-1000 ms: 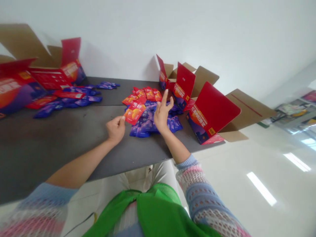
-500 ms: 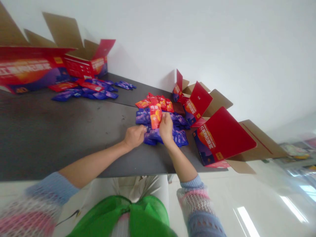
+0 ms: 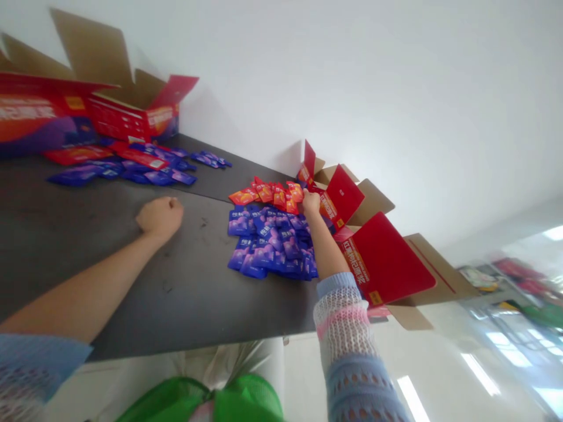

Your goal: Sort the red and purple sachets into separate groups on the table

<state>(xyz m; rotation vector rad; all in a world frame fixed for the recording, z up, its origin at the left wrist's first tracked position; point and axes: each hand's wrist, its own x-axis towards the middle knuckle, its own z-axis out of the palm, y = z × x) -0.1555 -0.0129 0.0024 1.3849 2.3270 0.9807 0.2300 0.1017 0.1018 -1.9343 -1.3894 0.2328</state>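
My right hand (image 3: 311,201) is closed at the right end of a heap of red-orange pouches (image 3: 264,192), its fingers on the edge of one red pouch (image 3: 294,191). Just nearer to me lies a bigger heap of purple-blue pouches (image 3: 268,246), partly covered by my right forearm. Over the dark table (image 3: 197,299), my left hand (image 3: 160,220) is curled into a loose fist with nothing showing in it. Beyond that hand is a mixed pile of blue pouches (image 3: 145,171) and long red packets (image 3: 136,153).
Open red cartons (image 3: 382,261) line the table's right side, flaps raised. Two larger open cartons (image 3: 123,114) stand at the back left. A few blue pouches (image 3: 211,159) lie near the white wall (image 3: 246,70).
My left hand has moved left, away from the purple pouches. My right hand has carried the red pouch from above the purple heap to the red heap's right end. The view has shifted.
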